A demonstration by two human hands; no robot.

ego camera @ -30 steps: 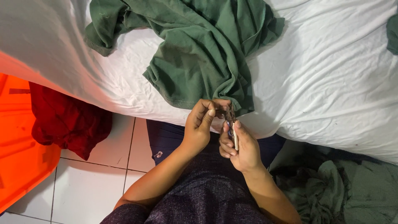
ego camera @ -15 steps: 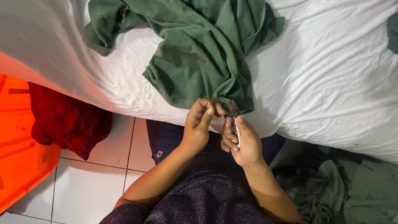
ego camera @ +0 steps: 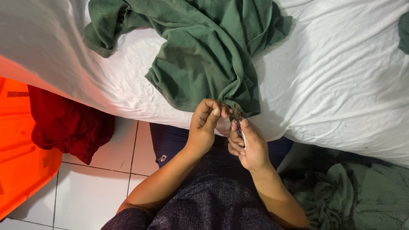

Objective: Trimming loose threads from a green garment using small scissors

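Head view looks down at your two hands, close together at the edge of a bed. Your left hand (ego camera: 205, 125) pinches the bottom corner of a green shirt (ego camera: 204, 55) with the fingers curled tight around the cloth. Your right hand (ego camera: 249, 145) is closed around a small metal tool (ego camera: 238, 123). It is thin and shiny, and you can't tell for sure what kind of tool it is. Its tip touches the same corner of the shirt, just beside your left fingers.

Most of the green shirt lies crumpled on the white sheet (ego camera: 341, 72) of the bed, and only its low corner hangs over the edge into your hands.

Down on the left, a red cloth (ego camera: 68, 125) hangs out of an orange bin (ego camera: 21, 170) that sits on the white tile floor (ego camera: 93, 183). On the right, below the bed, a pile of dark green clothes (ego camera: 349, 191) lies beside your right arm. Another bit of green cloth (ego camera: 404, 32) peeks in at the far right edge of the bed.
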